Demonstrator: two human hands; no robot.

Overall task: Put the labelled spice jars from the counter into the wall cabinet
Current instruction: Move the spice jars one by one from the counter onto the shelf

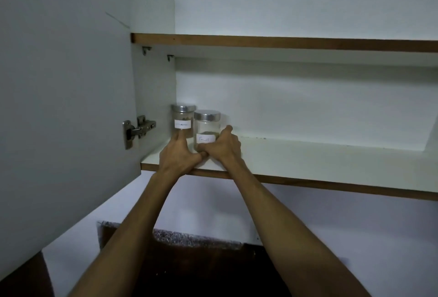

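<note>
Two glass spice jars with silver lids stand on the lower shelf of the open wall cabinet, at its left end. The left jar holds dark spice and carries a white label. The right jar stands slightly nearer, its label reading "Fennel". My right hand wraps around the base of the Fennel jar, thumb up along its right side. My left hand lies on the shelf with a fingertip touching the front of the left jar, just below its label.
The cabinet door stands open on the left, with a metal hinge. An upper shelf runs above. Below, a strip of speckled counter shows between my forearms.
</note>
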